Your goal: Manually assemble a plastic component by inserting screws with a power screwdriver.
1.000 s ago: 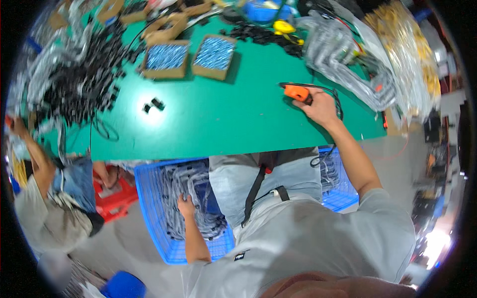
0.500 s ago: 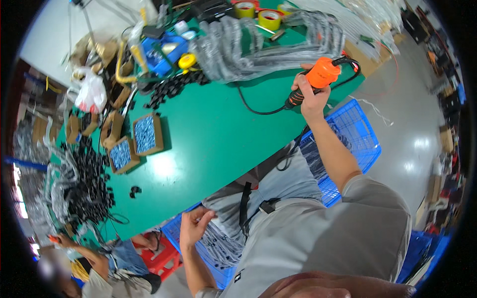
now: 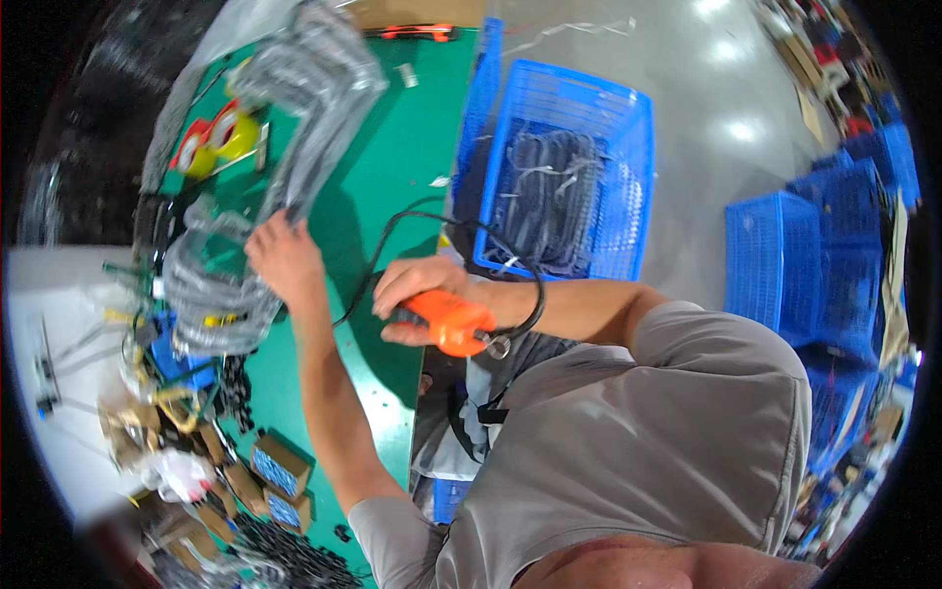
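Observation:
An orange-and-black corded power tool, shaped like an electric screwdriver, is in my right hand, with its black cord looping over my forearm. My right fingers wrap round its body above the table's front edge. My left hand reaches over the green table and closes its fingers on a long grey strip wrapped in clear plastic. Where exactly the fingertips grip is partly hidden. Next to it lies a pile of similar grey plastic-wrapped pieces.
A blue crate holding wrapped grey pieces stands on the floor beside the table. More blue crates are stacked at the right. Yellow tape rolls, small boxes of screws and black parts occupy the table.
My view has swung to the right. My left hand has gone from near my lap to the wrapped strip on the table. My right hand still holds the tool, now closer to my body.

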The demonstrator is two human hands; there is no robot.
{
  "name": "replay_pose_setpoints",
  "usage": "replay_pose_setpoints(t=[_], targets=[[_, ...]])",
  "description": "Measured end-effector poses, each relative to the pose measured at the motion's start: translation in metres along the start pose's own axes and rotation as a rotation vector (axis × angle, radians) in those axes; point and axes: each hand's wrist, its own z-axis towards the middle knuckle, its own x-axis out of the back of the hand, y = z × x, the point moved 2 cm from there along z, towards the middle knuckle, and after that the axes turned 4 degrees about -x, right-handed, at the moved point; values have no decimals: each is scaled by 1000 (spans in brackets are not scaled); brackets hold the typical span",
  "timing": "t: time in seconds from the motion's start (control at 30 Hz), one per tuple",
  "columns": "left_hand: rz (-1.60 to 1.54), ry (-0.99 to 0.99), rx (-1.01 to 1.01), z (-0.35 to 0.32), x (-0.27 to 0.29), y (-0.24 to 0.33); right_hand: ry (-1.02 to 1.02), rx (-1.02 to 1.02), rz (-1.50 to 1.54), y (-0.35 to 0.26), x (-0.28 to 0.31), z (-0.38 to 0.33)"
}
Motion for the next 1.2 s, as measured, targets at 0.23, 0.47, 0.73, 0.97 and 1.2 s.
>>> replay_pose_setpoints(t=[0.23,0.47,0.73,0.97,1.2], targets=[[8,-108,7,46,31,-3,-5,21,-12,10,11,0],[280,201,125,108,146,-69,-53,50,26,6,12,4],[291,806,19,65,293,-142,-17,-131,-36,13,8,6],[413,549,-350,-55,393,-165,280,-450,280,18,25,23],[474,399,-432,-148,438,-145,265,-336,172,26,18,34]])
